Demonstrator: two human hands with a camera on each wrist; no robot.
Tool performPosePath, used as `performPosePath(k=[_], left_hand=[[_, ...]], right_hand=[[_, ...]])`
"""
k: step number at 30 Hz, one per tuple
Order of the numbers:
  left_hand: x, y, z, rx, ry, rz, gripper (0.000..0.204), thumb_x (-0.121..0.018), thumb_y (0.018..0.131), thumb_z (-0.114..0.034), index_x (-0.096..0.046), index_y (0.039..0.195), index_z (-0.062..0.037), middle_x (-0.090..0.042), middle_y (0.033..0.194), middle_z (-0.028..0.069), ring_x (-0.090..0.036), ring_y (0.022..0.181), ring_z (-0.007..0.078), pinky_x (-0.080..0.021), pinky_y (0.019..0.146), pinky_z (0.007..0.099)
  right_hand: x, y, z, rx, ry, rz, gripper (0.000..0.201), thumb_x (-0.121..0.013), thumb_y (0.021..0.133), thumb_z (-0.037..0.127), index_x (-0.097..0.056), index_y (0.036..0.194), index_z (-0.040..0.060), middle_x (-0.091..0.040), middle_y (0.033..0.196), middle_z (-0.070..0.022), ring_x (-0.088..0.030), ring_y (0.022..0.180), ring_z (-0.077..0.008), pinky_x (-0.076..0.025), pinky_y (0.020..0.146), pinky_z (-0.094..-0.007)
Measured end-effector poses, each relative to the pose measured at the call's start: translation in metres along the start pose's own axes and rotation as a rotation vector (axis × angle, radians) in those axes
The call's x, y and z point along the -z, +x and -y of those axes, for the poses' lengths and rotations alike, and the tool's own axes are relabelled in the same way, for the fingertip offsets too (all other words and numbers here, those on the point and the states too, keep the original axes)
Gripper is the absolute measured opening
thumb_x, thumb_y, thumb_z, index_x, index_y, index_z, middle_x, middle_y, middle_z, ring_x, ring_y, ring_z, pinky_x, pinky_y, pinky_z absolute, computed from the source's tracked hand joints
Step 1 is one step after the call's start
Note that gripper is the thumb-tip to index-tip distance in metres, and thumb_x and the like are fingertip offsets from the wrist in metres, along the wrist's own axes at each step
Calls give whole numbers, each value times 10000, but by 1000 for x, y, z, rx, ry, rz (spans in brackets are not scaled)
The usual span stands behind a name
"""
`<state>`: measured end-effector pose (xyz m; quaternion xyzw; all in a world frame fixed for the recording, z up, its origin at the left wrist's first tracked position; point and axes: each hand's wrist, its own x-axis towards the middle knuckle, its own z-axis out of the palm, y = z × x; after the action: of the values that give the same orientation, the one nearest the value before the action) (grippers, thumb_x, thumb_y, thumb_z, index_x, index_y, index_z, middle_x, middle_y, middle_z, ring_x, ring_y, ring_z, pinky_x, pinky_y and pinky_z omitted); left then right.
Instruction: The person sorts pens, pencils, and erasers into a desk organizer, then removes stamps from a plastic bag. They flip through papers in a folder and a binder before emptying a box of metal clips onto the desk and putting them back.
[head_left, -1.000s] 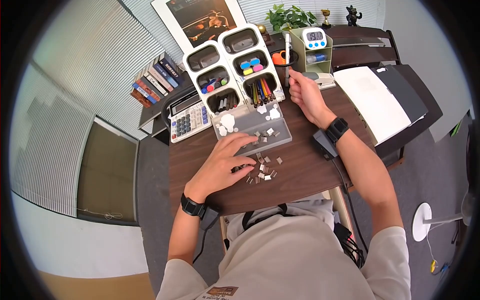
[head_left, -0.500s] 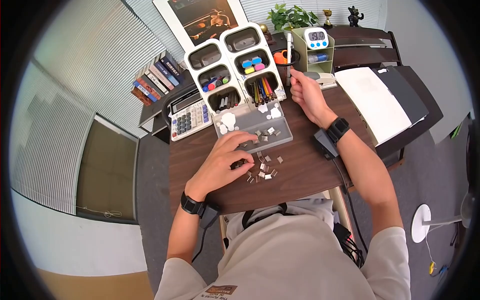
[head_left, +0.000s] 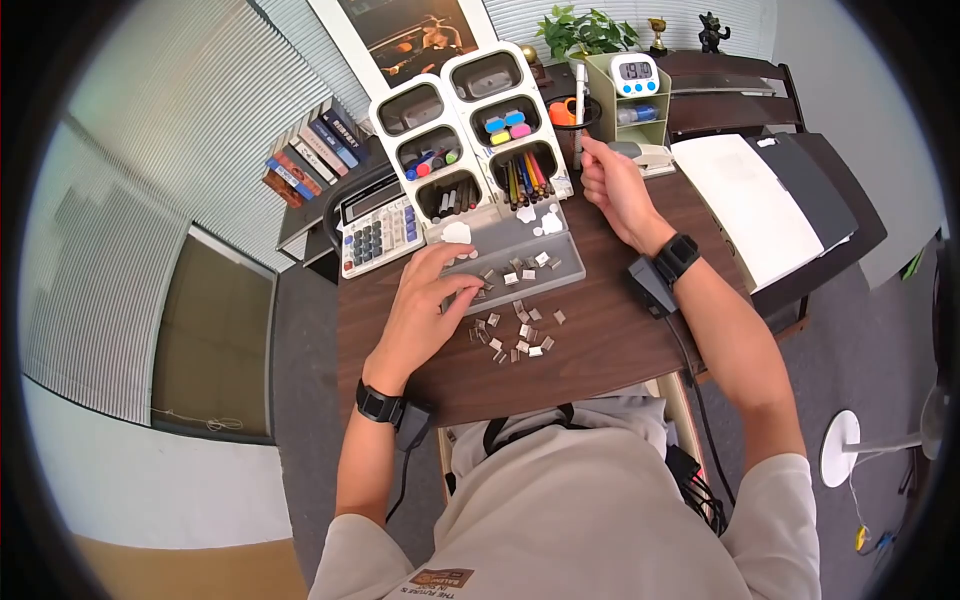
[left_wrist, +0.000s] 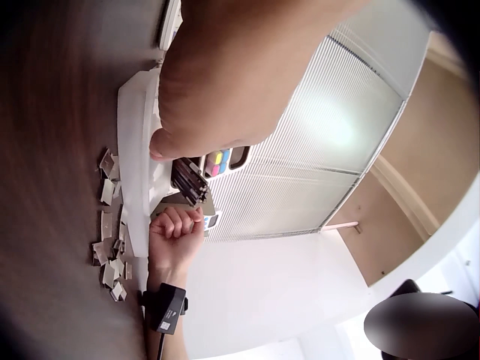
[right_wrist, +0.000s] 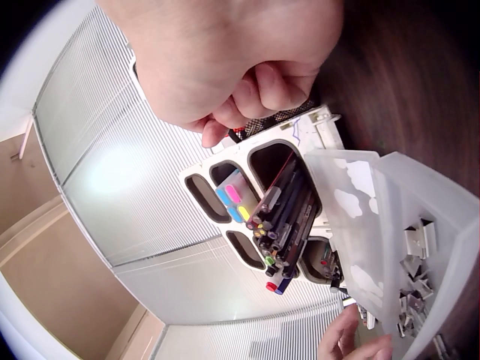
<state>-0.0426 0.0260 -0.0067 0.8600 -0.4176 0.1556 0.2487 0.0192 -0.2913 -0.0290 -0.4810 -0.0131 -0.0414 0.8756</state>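
Note:
My left hand (head_left: 415,305) hovers at the left end of a translucent lidded tray (head_left: 572,265), thumb and fingers apart and curved over its rim. Nothing shows between them. Several small metal clips (head_left: 513,278) lie in the tray. More loose clips (head_left: 535,351) are scattered on the table just in front of it. Beside a black mesh pen cup (right_wrist: 262,124), my right hand (head_left: 620,195) stays idle, fingers loosely curled, nothing visible in it. A white pen (head_left: 580,92) stands up just beyond its fingertips.
A white organizer (head_left: 490,190) with pens and sticky notes stands behind the tray. Left of it lies a calculator (head_left: 378,242). At the right are a stapler (head_left: 650,156), a green holder with a timer (head_left: 634,74) and white papers (head_left: 745,210). Cables run from both wrists.
My left hand has moved up and left, from the clips on the table to the tray's left end, uncovering more clips on the table. My right hand has stayed in place.

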Motion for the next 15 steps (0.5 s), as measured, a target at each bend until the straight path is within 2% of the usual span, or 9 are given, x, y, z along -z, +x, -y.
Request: performPosePath(k=[3, 6, 8, 15], left_hand=[[2, 1, -6, 50, -50, 8, 119, -773, 868, -67, -773, 986, -51, -631, 1376, 80, -512, 1349, 341, -402, 1142, 452], [3, 2, -11, -11, -75, 31, 117, -773, 870, -76, -783, 986, -67, -620, 1398, 92, -512, 1349, 348, -399, 1142, 462], [3, 4, -17, -122, -94, 98, 181, -768, 876, -86, -790, 1055, -99, -573, 1468, 106, -492, 1371, 359, -388, 1156, 474], [-4, 6, -29, -168, -49, 216, 307, -748, 889, -90, -767, 1192, -140, -488, 1561, 107, -432, 1431, 366, -360, 1189, 483]], right_hand=[[-1, 0, 1, -9, 3, -6, 315, -609, 1056, 329, -531, 817, 139, -316, 621, 113, -249, 520, -36, -208, 487, -243], [-1, -1, 1, -9, 6, -6, 313, -609, 1055, 328, -531, 817, 140, -317, 622, 113, -251, 520, -36, -210, 487, -243], [-1, -1, 1, -6, 8, -3, 313, -609, 1055, 327, -531, 817, 140, -318, 623, 112, -252, 520, -35, -210, 486, -243], [-2, 0, 2, -11, -8, -11, 312, -607, 1056, 321, -529, 812, 143, -318, 629, 112, -256, 521, -36, -214, 487, -239]])
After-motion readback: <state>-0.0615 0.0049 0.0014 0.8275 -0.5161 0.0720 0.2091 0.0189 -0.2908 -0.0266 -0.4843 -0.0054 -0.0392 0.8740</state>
